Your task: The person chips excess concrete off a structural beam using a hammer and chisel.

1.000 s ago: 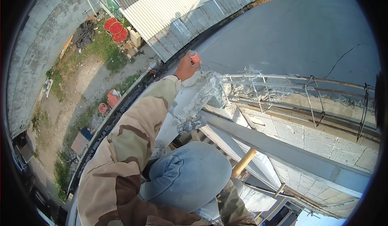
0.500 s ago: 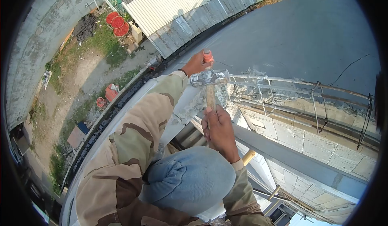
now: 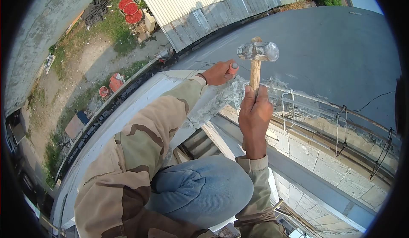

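My left hand [image 3: 216,73] is closed around a chisel [image 3: 233,68] with an orange grip, its metal striking end showing on top. The chisel's lower part is hidden behind the hand. In my right hand [image 3: 255,114] is the wooden handle of a club hammer [image 3: 258,51]. The hammer's worn steel head is up, to the right of the chisel and apart from it. Beneath both hands runs a rough, broken concrete edge [image 3: 217,101] of the slab. Bare steel rebar [image 3: 315,99] with wire stirrups extends to the right from there.
My bent knee [image 3: 204,191] in jeans is close below the hands. Past the edge, a block wall [image 3: 306,157] and a beam [image 3: 298,176] drop away. Far below on the left lie the yard ground [image 3: 89,76] and red tubs [image 3: 130,9]. A corrugated roof [image 3: 213,8] stands behind.
My right hand has lifted the hammer up and to the right, away from the chisel. My left hand, still on the chisel, appears slightly further right as the view shifts.
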A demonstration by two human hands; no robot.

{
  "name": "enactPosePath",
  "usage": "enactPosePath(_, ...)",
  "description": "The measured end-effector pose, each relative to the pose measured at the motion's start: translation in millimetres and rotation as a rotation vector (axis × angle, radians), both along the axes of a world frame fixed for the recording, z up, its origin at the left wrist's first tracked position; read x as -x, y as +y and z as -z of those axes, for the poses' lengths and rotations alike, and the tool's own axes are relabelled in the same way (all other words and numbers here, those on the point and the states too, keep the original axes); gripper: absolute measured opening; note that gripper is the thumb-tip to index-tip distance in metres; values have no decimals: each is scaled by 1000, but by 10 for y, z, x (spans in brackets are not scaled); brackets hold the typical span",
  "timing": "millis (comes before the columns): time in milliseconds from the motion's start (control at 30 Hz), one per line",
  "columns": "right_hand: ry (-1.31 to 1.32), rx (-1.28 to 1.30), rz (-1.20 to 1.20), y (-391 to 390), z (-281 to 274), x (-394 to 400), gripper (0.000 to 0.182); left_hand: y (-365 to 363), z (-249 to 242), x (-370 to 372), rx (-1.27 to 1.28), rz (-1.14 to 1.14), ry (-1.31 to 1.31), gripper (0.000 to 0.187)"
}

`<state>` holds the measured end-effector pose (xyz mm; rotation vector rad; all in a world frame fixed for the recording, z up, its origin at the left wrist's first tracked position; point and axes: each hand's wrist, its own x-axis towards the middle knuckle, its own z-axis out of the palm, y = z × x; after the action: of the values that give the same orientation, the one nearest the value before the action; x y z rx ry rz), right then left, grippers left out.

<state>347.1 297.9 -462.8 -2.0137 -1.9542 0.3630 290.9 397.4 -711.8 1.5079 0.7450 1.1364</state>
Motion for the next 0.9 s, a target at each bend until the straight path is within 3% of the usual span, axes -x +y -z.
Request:
enactPosePath(100, -102, 128, 43, -71, 178, 4, 26, -33, -23, 51, 14, -53, 115, 27)
enactPosePath(167, -154, 184, 70, -121, 370, -41, 27, -41, -15, 68, 229, 14, 28, 29)
enactPosePath(267, -52, 322, 89, -167, 597, -179, 24, -85, 204, 23, 125, -23, -127, 31)
enactPosePath(367, -24, 309, 147, -413, 548, -82, 23, -198, 75, -40, -48, -164, -10, 30)
enactPosePath(500, -41, 189, 126, -537, 555, -42, 23, -232, 324, -272, -100, -44, 74, 29)
enactPosePath(600, -36, 232, 189, -464, 636, -95, 23, -224, 407, -343, -246, -91, 254, 23)
enactPosePath(733, 126, 240, 202, -440, 492, -38, 23, -241, 300, -322, -85, -64, 238, 20)
enactPosePath(833, 8, 26, 210, -530, 615, -14, 26, -266, 303, -322, -31, -19, 299, 22)
enactPosePath(900, 68, 73, 220, -472, 737, -75, 27, -250, 197, -329, -27, 5, 323, 23)
